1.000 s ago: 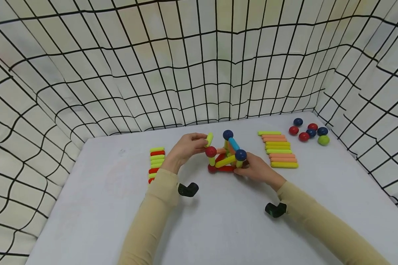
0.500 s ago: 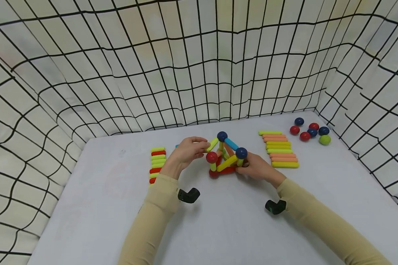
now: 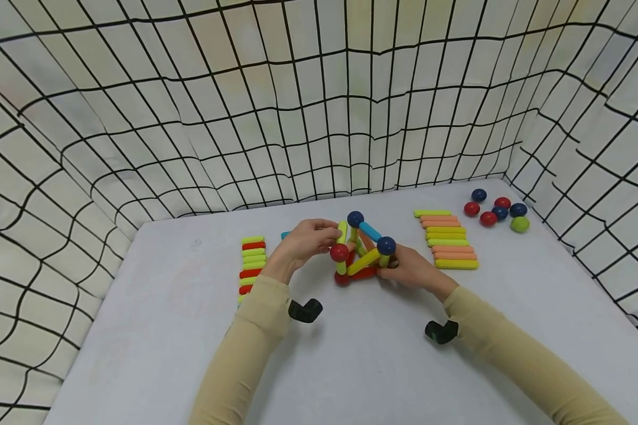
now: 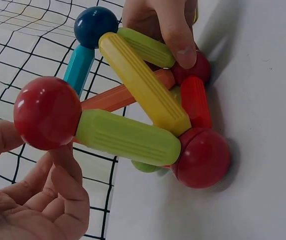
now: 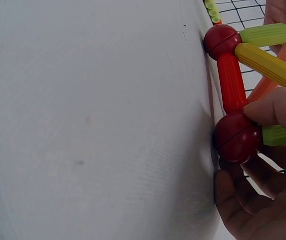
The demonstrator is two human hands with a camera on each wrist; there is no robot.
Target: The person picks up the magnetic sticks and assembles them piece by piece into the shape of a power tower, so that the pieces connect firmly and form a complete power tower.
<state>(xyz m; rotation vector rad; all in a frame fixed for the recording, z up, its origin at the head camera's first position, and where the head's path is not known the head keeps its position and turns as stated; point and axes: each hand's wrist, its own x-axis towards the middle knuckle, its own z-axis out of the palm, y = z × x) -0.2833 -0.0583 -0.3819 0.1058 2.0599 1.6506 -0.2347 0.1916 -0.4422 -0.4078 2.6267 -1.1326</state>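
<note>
A frame of magnetic sticks and balls [image 3: 364,261] stands on the table between the two hands. My left hand [image 3: 311,241] pinches a light green stick [image 3: 342,232] just behind the upper red ball [image 3: 339,252]. In the left wrist view that red ball [image 4: 48,112] hides the stick, and the left fingers [image 4: 65,185] curl behind it. My right hand [image 3: 412,268] grips the frame's lower right corner, with thumb and fingers on a red ball [image 5: 237,138]. Two blue balls, one of them the far blue ball [image 3: 355,219], top the other corners, joined by a blue stick [image 3: 370,231].
A column of green and red sticks [image 3: 253,252] lies left, partly behind the left arm. To the right is a column of yellow, orange and green sticks [image 3: 449,239]. Several loose balls [image 3: 488,219] sit at the back right. A black-grid white cloth [image 3: 319,118] surrounds the table.
The light green stick has come in from the left, tipped toward the far blue ball, then swung upright behind the red ball. The frame has turned slightly under my right hand's hold.
</note>
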